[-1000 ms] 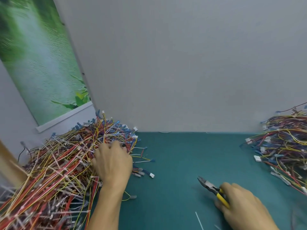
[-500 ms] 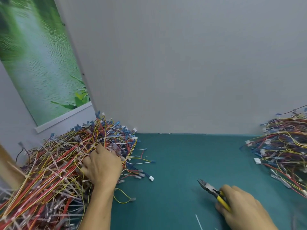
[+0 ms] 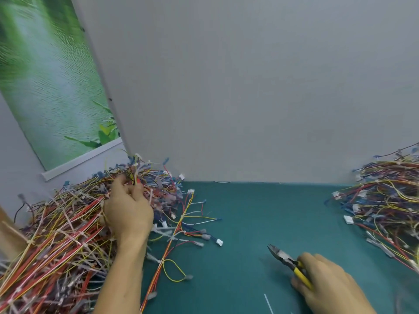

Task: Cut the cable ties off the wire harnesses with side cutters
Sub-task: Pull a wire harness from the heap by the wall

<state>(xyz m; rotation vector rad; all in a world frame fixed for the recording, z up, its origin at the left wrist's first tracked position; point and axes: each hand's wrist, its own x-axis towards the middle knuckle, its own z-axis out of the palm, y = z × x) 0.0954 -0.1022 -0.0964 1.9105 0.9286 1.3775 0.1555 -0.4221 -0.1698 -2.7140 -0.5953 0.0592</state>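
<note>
A teal work mat (image 3: 260, 211) covers the bench, backed by a grey wall panel (image 3: 249, 87). A green landscape poster (image 3: 45, 87) hangs at the far left.

The left harness pile (image 3: 56, 245) lies on the left side of the mat, reaching the wall. It is a dense tangle of red, yellow, white and blue wires crossed by pale cable ties (image 3: 163, 232). The right harness pile (image 3: 390, 200) lies at the right edge, well apart from the first.

The left hand (image 3: 128, 211) rests on top of the left harness pile, palm down. Its fingers (image 3: 120, 184) are curled into the wires near the far crest of the pile and grip a bunch of them. Loose strands with a yellow loop (image 3: 172, 270) trail onto the mat just to the right of the forearm.

The right hand (image 3: 328, 284) is closed around the yellow handles of the side cutters (image 3: 288, 261), low over the mat. The cutter head projects beyond the fingers and points toward the left harness pile, clear of any wire. Whether the head touches the mat cannot be determined. A short white tie offcut (image 3: 268, 303) lies on the mat just beside the right hand.
</note>
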